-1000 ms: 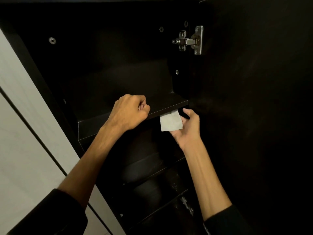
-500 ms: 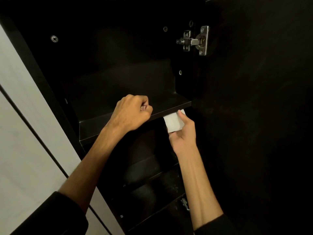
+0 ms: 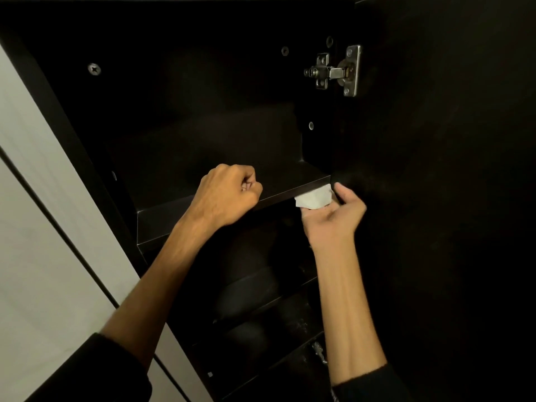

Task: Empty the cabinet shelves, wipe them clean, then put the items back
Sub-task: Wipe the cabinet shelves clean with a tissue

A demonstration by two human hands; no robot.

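Observation:
A dark cabinet stands open in front of me, and its upper shelf (image 3: pixel 203 184) is bare. My left hand (image 3: pixel 229 195) is curled into a fist and rests on the shelf's front edge, holding nothing that I can see. My right hand (image 3: pixel 333 216) is palm up just under the shelf's right end and pinches a small folded white cloth (image 3: pixel 314 198) against the shelf's front edge and underside. Lower shelves (image 3: pixel 261 309) lie in deep shadow, and what is on them cannot be made out.
The open cabinet door (image 3: pixel 449 169) fills the right side, hung on a metal hinge (image 3: pixel 336 72). A white panel (image 3: pixel 43 227) runs down the left. A second hinge (image 3: pixel 319 352) shows low between the shelves and my right forearm.
My right hand has risen and shifted right, pushing the white cloth up to the shelf's right end, so less of it shows. My left fist has stayed on the shelf edge.

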